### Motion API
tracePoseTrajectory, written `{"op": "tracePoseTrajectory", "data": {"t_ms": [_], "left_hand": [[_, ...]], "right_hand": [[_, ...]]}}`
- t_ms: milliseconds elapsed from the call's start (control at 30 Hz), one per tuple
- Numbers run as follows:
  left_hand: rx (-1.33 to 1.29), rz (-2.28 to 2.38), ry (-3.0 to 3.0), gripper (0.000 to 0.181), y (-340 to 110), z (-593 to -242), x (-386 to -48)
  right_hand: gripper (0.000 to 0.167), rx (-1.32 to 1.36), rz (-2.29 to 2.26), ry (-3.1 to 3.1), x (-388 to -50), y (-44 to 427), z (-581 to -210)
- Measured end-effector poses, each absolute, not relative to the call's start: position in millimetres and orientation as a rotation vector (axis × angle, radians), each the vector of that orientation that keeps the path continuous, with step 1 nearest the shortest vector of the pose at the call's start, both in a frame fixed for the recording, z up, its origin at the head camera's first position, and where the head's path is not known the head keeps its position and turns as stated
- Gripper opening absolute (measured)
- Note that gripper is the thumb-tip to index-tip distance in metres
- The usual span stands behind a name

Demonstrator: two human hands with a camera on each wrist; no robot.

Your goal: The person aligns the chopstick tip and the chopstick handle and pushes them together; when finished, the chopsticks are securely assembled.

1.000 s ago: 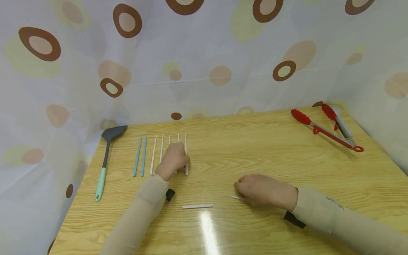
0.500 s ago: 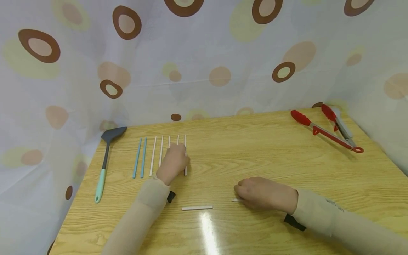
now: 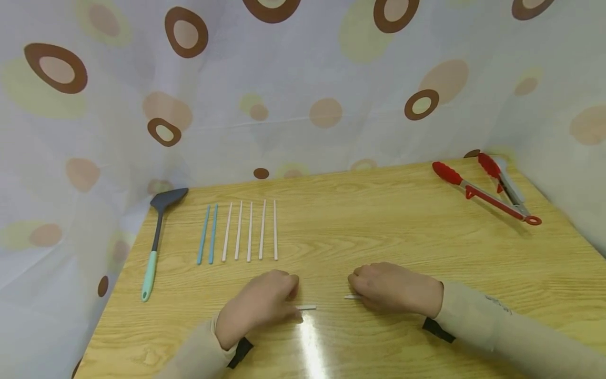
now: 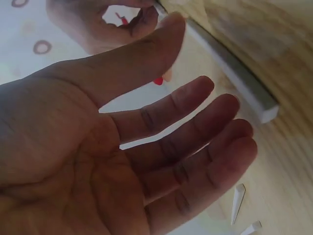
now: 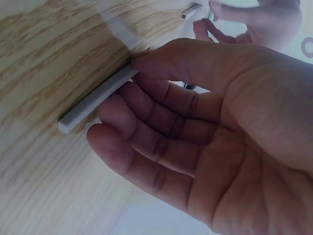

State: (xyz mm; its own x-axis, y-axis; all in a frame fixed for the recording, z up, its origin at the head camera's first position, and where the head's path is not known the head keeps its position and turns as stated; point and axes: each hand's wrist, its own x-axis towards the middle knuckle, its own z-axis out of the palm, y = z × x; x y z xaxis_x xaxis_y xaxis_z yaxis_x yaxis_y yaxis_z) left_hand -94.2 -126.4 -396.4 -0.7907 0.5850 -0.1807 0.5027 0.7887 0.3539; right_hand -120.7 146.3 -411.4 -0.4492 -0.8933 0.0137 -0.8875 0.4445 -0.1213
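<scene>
My left hand (image 3: pixel 262 300) hovers around a white chopstick (image 3: pixel 306 307) that lies sideways on the table's near part. In the left wrist view its fingers (image 4: pixel 195 161) are loosely bent and spread, apart from the square-ended chopstick (image 4: pixel 234 71); the thumb tip overlaps it, and contact is unclear. My right hand (image 3: pixel 395 288) pinches another white chopstick (image 3: pixel 352 297) low over the table. The right wrist view has the thumb on top of that chopstick (image 5: pixel 95 100) and fingertips under it. Most of its length is hidden behind the hand in the head view.
Several white chopsticks (image 3: pixel 250 231) and two blue chopsticks (image 3: pixel 203 234) lie in an upright row at back left. Left of them is a dark spatula (image 3: pixel 158 231) with a mint handle. Red tongs (image 3: pixel 492 200) lie spread at back right. A patterned curtain (image 3: pixel 303 79) borders the table.
My left hand has left the rightmost white chopsticks of the row and come down toward me, over the sideways chopstick. The right hand has stayed nearly still with its chopstick.
</scene>
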Motion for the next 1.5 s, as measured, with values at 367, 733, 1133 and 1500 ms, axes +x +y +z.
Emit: {"op": "tracePoseTrajectory", "data": {"t_ms": [367,733,1133,1500], "left_hand": [[0.859,0.311,2.733,0.029,-128,-403,-88],[1.024,0.265,2.81,0.024,-131,-408,-92],[1.03,0.501,3.075,0.013,-134,-401,-112],[1.12,0.928,3.223,0.008,-131,-386,-126]], "right_hand": [[0.026,-1.568,-0.131,2.623,-121,144,-410],[0.027,-1.586,-0.114,2.715,-122,143,-412],[0.021,-1.703,-0.36,2.832,-150,151,-393],[0.032,-1.745,-0.655,2.851,-164,151,-375]]}}
